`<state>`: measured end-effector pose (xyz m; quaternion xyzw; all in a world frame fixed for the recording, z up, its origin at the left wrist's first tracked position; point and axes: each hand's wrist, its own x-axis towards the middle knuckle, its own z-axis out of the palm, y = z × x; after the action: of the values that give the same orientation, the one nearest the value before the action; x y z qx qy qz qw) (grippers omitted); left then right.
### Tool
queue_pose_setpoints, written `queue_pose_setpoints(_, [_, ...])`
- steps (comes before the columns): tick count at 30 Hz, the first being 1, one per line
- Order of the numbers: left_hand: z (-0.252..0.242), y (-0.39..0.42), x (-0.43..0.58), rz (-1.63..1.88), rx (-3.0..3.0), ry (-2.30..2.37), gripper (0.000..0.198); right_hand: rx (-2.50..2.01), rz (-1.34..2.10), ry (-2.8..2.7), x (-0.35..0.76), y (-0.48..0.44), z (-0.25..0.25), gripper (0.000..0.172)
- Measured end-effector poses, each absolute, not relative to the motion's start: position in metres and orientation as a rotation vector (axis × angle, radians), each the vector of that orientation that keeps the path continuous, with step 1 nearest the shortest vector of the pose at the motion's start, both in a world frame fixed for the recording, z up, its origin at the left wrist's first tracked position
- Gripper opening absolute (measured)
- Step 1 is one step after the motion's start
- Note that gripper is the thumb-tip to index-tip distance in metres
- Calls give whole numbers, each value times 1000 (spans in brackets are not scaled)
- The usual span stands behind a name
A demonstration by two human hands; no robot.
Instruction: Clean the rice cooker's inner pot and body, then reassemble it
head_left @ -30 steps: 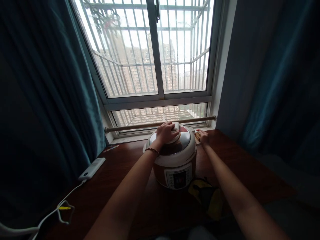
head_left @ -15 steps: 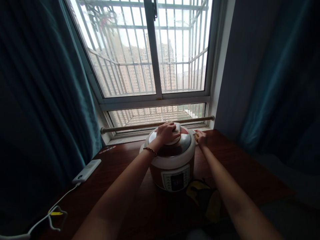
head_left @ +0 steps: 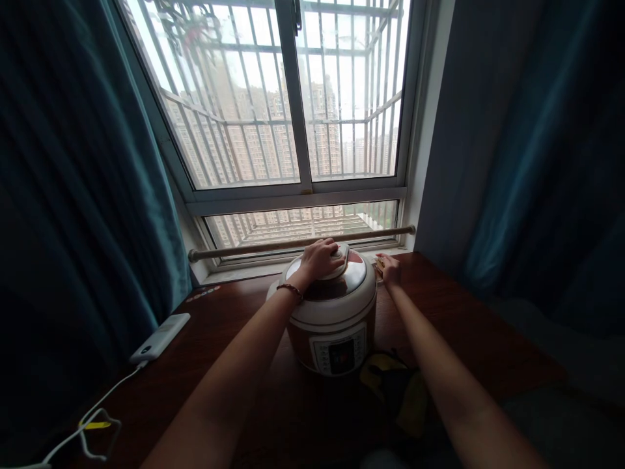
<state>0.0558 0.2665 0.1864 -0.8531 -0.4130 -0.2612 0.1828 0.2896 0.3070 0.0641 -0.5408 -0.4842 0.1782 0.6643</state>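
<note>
A rice cooker or electric pressure cooker point(head_left: 303, 348), white above and brown below, stands on the table in front of me. Its control panel point(head_left: 340, 354) faces my side. On top is a shiny lid point(head_left: 359, 277). My left hand point(head_left: 319, 258), a beaded bracelet at its wrist, lies over the lid with its fingers curled around the raised handle point(head_left: 340, 253). At the cooker's right rear side my right hand point(head_left: 389, 270) is closed, fingers bent. Something small and pale brown shows at its fingertips, too hidden to name.
A yellow and dark cloth-like item point(head_left: 390, 384) lies right of the cooker. On the left a white power bank point(head_left: 161, 337) has a cable point(head_left: 110, 395) running off, near a yellow object point(head_left: 97, 425). A rail point(head_left: 254, 247) crosses the barred window behind. Curtains hang at both sides.
The view has shifted slightly, so the cooker and both hands sit a little further left. The pale lid handle under my left hand now slants more.
</note>
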Motion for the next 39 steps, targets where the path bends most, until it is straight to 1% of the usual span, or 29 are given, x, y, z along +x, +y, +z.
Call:
queue_pose_setpoints(12, [187, 263, 59, -775, -2397, -1240, 30, -1232, 426, -1064, 289, 302, 69, 41])
queue_pose_setpoints(16, [188, 263, 59, -796, -2424, -1232, 26, -1235, 429, -1065, 289, 304, 68, 41])
queue_pose_setpoints(26, [192, 267, 53, -786, -2550, -1183, 27, -1229, 430, -1055, 289, 303, 68, 42])
queue_pose_setpoints(39, [191, 268, 46, -776, -2606, -1142, 39, -1220, 452, -1047, 289, 304, 68, 42])
